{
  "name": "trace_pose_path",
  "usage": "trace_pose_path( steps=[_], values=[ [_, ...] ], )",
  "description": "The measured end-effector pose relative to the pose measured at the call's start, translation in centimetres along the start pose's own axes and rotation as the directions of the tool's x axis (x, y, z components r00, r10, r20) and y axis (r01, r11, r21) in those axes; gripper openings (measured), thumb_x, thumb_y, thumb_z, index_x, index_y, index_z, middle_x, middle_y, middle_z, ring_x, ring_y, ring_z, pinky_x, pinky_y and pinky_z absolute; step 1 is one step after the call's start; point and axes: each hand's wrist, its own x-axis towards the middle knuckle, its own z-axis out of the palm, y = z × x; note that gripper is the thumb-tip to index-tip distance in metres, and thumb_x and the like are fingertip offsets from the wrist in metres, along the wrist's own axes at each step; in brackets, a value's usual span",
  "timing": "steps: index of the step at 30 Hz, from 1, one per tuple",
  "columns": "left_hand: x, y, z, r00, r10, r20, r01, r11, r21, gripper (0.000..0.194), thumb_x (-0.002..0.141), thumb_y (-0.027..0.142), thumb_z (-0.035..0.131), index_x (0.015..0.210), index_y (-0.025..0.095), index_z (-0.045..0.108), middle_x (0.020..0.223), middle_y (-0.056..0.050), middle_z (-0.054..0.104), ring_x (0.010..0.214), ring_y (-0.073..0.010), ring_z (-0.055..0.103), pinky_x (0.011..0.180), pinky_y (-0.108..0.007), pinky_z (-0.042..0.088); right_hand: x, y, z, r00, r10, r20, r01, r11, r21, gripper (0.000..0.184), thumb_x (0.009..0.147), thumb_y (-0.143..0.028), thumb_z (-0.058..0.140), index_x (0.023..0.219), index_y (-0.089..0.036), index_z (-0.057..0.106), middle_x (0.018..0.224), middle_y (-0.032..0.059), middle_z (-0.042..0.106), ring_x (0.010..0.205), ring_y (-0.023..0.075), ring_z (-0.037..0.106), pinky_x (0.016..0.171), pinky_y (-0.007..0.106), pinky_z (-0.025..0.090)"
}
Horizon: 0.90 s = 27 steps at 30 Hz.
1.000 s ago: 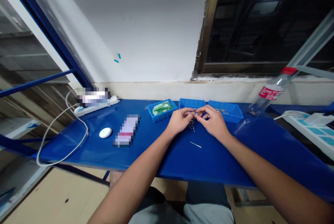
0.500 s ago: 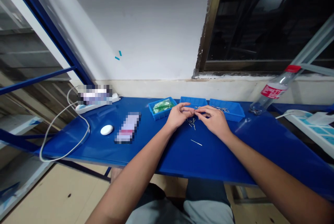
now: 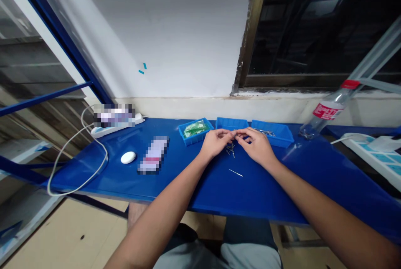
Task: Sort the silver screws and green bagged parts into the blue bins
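Left hand (image 3: pixel 216 143) and right hand (image 3: pixel 255 143) meet at bunched fingertips near slender metal pins (image 3: pixel 231 149), cannot tell what is pinched; probably fine handling, next needing steady alignment.

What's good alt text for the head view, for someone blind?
A person's left hand and right hand meet above thin, silvery metal pieces on a blue table; anything pinched is too small to tell. Behind are three blue plastic trays, the left one holding green packaging, with a clear, red-capped plastic bottle to the right.
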Motion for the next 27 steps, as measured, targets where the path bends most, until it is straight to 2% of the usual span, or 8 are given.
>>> trace_pose_path(
  steps=[3, 5, 8, 11, 14, 16, 22, 27],
  values=[
    [-0.3, 0.0, -0.1, 0.998, 0.035, 0.052, -0.044, 0.985, 0.168, 0.044, 0.089, 0.056, 0.072, 0.096, 0.014, 0.083, 0.088, -0.008, 0.081, 0.079, -0.0197, 0.075, 0.071, -0.025, 0.056, 0.0, 0.0, -0.1, 1.0, 0.016, 0.006, -0.016, 1.0, 0.013, 0.014, 0.088, -0.028, 0.067, 0.098, -0.021, 0.075, 0.099, 0.007, 0.075, 0.083, 0.0212, 0.072, 0.07, 0.034, 0.061],
    [-0.3, -0.2, -0.2, 0.997, 0.042, 0.07, -0.055, 0.978, 0.202, 0.042, 0.089, 0.055, 0.074, 0.099, 0.016, 0.084, 0.091, -0.007, 0.082, 0.082, -0.0206, 0.076, 0.07, -0.025, 0.056, -0.1, 0.0, 0.0, 1.0, 0.02, 0.022, -0.021, 0.999, 0.024, 0.012, 0.086, -0.027, 0.067, 0.096, -0.021, 0.074, 0.099, 0.0067, 0.075, 0.082, 0.0205, 0.072, 0.069, 0.033, 0.061],
    [0.0, -0.8, -0.2, 0.998, 0.026, 0.066, -0.036, 0.986, 0.162, 0.034, 0.086, 0.045, 0.079, 0.103, 0.016, 0.083, 0.095, -0.008, 0.083, 0.084, -0.0215, 0.078, 0.073, -0.026, 0.059, -0.2, -0.1, 0.1, 0.999, 0.001, 0.044, -0.001, 1.0, 0.005, 0.013, 0.086, -0.024, 0.066, 0.097, -0.022, 0.073, 0.102, 0.0064, 0.074, 0.079, 0.0188, 0.071, 0.071, 0.034, 0.061],
    [0.3, -1.4, -0.1, 0.999, 0.014, 0.029, -0.015, 0.999, 0.052, 0.025, 0.083, 0.027, 0.083, 0.105, 0.014, 0.08, 0.097, -0.01, 0.083, 0.088, -0.0214, 0.079, 0.082, -0.03, 0.062, -0.2, -0.2, 0.2, 0.999, -0.01, 0.05, 0.009, 1.0, 0.007, 0.017, 0.088, -0.023, 0.064, 0.102, -0.022, 0.073, 0.106, 0.0077, 0.074, 0.083, 0.0198, 0.073, 0.074, 0.035, 0.062],
    [0.5, -1.6, 0.1, 1.0, 0.017, -0.021, -0.017, 1.0, -0.021, 0.026, 0.08, 0.011, 0.081, 0.106, 0.011, 0.077, 0.098, -0.012, 0.082, 0.089, -0.0201, 0.079, 0.088, -0.033, 0.064, -0.2, 0.1, 0.4, 0.997, 0.058, 0.048, -0.063, 0.992, 0.111, 0.018, 0.092, -0.031, 0.065, 0.106, -0.022, 0.072, 0.107, 0.0093, 0.076, 0.09, 0.0222, 0.074, 0.076, 0.036, 0.063],
    [0.4, -1.4, 0.2, 0.999, 0.036, -0.024, -0.036, 0.999, -0.007, 0.029, 0.079, 0.005, 0.079, 0.108, 0.011, 0.076, 0.099, -0.012, 0.082, 0.088, -0.019, 0.079, 0.088, -0.033, 0.064, -0.1, 0.5, 0.6, 0.991, 0.116, 0.061, -0.125, 0.975, 0.183, 0.023, 0.092, -0.039, 0.069, 0.107, -0.021, 0.071, 0.105, 0.0094, 0.076, 0.091, 0.0231, 0.074, 0.075, 0.036, 0.064],
    [0.0, -0.9, 0.4, 0.992, 0.126, 0.018, -0.128, 0.98, 0.151, 0.032, 0.082, 0.001, 0.072, 0.111, 0.012, 0.075, 0.102, -0.011, 0.082, 0.091, -0.0192, 0.079, 0.089, -0.034, 0.064, -0.1, 0.9, 0.9, 0.984, 0.172, 0.044, -0.178, 0.96, 0.215, 0.027, 0.085, -0.045, 0.077, 0.095, -0.021, 0.07, 0.094, 0.0081, 0.076, 0.084, 0.0223, 0.074, 0.074, 0.037, 0.063],
    [0.2, -1.2, 0.2, 0.982, 0.188, -0.007, -0.186, 0.974, 0.126, 0.037, 0.081, -0.002, 0.067, 0.115, 0.012, 0.072, 0.106, -0.012, 0.081, 0.093, -0.0179, 0.078, 0.092, -0.034, 0.063, -0.2, 0.7, 1.0, 0.989, 0.145, 0.042, -0.15, 0.975, 0.167, 0.024, 0.084, -0.042, 0.076, 0.093, -0.021, 0.069, 0.09, 0.0077, 0.075, 0.079, 0.0209, 0.072, 0.071, 0.036, 0.063]
  ],
)
